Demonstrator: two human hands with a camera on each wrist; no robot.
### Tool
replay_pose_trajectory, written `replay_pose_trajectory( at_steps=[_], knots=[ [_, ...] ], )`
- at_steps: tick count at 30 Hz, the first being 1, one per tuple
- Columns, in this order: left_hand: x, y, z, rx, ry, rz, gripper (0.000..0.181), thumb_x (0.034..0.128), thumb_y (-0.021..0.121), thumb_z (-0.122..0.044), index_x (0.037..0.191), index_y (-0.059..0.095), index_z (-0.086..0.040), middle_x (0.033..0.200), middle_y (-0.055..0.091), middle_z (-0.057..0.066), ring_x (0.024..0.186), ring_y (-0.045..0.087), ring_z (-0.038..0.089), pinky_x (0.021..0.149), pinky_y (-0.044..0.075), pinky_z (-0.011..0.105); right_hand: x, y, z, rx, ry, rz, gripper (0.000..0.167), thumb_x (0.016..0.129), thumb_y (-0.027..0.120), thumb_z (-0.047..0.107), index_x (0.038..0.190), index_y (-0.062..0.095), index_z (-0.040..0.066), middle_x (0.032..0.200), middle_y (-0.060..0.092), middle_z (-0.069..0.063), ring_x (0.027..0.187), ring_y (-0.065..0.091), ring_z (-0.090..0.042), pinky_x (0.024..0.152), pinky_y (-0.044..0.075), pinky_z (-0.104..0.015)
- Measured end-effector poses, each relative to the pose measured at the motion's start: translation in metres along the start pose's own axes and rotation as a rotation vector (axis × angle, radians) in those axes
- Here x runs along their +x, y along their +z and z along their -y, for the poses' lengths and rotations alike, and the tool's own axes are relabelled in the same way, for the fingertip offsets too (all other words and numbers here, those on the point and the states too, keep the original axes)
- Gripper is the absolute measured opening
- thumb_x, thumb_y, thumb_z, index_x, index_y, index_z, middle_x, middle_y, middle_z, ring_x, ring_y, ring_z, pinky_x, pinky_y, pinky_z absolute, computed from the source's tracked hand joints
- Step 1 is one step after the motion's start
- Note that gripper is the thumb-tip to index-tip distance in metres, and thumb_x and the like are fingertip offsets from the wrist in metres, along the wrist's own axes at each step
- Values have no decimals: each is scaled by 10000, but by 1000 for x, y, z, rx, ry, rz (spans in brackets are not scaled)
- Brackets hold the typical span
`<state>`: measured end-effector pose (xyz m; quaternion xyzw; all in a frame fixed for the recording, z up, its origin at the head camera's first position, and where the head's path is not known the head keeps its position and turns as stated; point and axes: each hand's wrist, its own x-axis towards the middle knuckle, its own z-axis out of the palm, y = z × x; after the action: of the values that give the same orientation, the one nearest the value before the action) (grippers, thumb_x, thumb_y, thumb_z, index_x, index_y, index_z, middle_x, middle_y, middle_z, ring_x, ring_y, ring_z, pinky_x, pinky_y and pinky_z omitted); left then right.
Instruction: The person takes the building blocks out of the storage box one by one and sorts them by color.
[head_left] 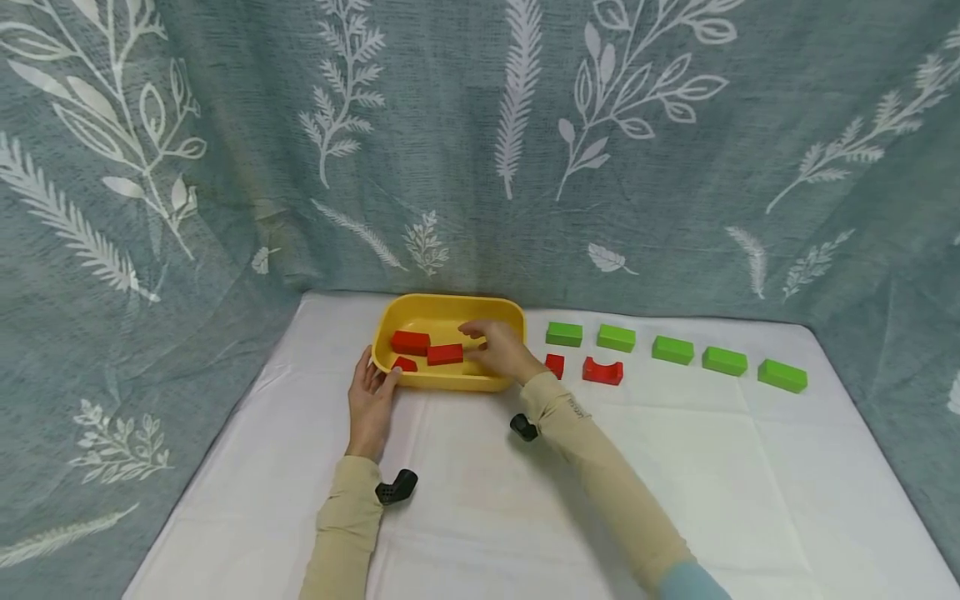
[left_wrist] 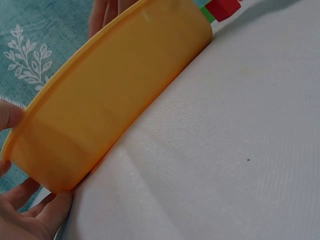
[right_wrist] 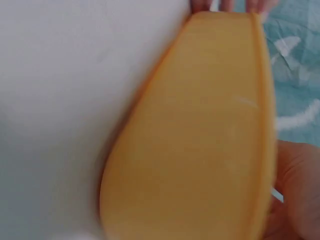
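Observation:
A yellow plastic tub (head_left: 450, 382) stands at the back of the table. My left hand (head_left: 369, 414) grips its front left corner, with the thumb at the rim and the fingers along the outside wall; the left wrist view shows fingers (left_wrist: 50, 212) against the base. My right hand (head_left: 504, 348) reaches over the tub's right side, fingers spread, close beside a red block (head_left: 446, 355). Two more red pieces lie inside, a block (head_left: 410, 342) and a smaller piece (head_left: 405, 364) by the left thumb. The right wrist view is blurred, and the tub wall hides the right fingertips there.
Several green blocks (head_left: 672, 350) form a row right of the tub. In front of them lie a red piece (head_left: 554, 366), partly behind the right arm, and a red notched arch block (head_left: 603, 372). A patterned curtain (head_left: 480, 167) hangs behind the white-covered table (head_left: 465, 500).

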<state>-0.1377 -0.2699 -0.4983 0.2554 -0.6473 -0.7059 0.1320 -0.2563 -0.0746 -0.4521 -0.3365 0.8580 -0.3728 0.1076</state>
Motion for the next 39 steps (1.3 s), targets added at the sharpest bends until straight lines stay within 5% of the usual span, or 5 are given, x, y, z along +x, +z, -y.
replay_pose_trajectory(
  at_steps=[9,18,39],
  knots=[
    [3,-2,1,28,5,3,706,976,611,-180,1567,234,-265,1593,279,34,1410,343,224,1113,379,323,22,21,7,-173,62,44,522,832,736,-27,1328,578,-5,1300,605,-159,1173,571,-282,1039,468,-368],
    [0,0,-1,36,0,11,710,974,612,-167,1568,232,-259,1590,284,36,1410,340,222,1117,376,331,28,25,2,-270,69,65,480,841,731,-11,1303,603,9,1149,674,-135,1054,621,-239,958,517,-334],
    [1,-2,0,46,4,18,709,984,596,-191,1574,209,-263,1590,283,17,1399,353,197,1115,375,313,-4,-10,-3,17,15,-73,479,815,726,-75,1278,612,-21,1160,664,-156,1057,642,-283,919,547,-339]
  ],
)
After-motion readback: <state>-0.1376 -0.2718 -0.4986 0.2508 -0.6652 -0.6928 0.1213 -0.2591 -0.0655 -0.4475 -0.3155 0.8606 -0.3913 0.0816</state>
